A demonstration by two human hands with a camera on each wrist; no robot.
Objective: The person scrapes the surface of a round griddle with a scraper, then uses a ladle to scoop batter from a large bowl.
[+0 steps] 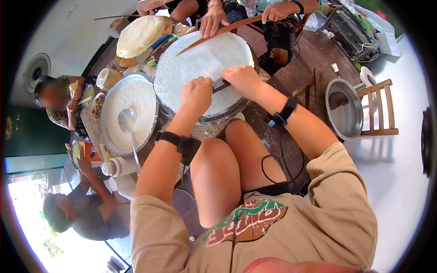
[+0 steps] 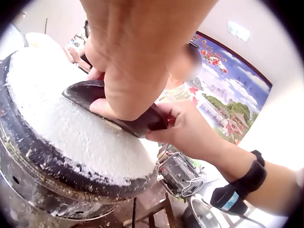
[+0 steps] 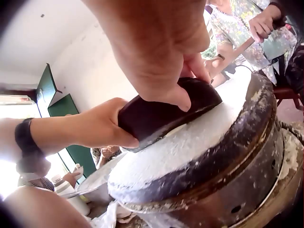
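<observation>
A round griddle is covered with a thin white batter layer (image 1: 195,63). My left hand (image 1: 197,96) and right hand (image 1: 243,82) grip opposite ends of a dark curved scraper (image 3: 156,116), whose lower edge lies along the batter. In the left wrist view the scraper (image 2: 128,114) spans between both hands, thumbs on its near face. Across the griddle, another person's hand (image 1: 213,20) touches a long wooden strip (image 1: 218,34), and that person's other hand (image 1: 277,11) grips its far end. The strip's tip rests over the batter's far side.
At the left stands a wide basin (image 1: 104,102) of white batter with a ladle (image 1: 127,119) in it. A stack of pale flatbreads (image 1: 140,37) lies behind it. White bottles (image 1: 118,167) stand near my left forearm. A metal basin (image 1: 358,123) sits on a wooden chair (image 1: 380,107) at right.
</observation>
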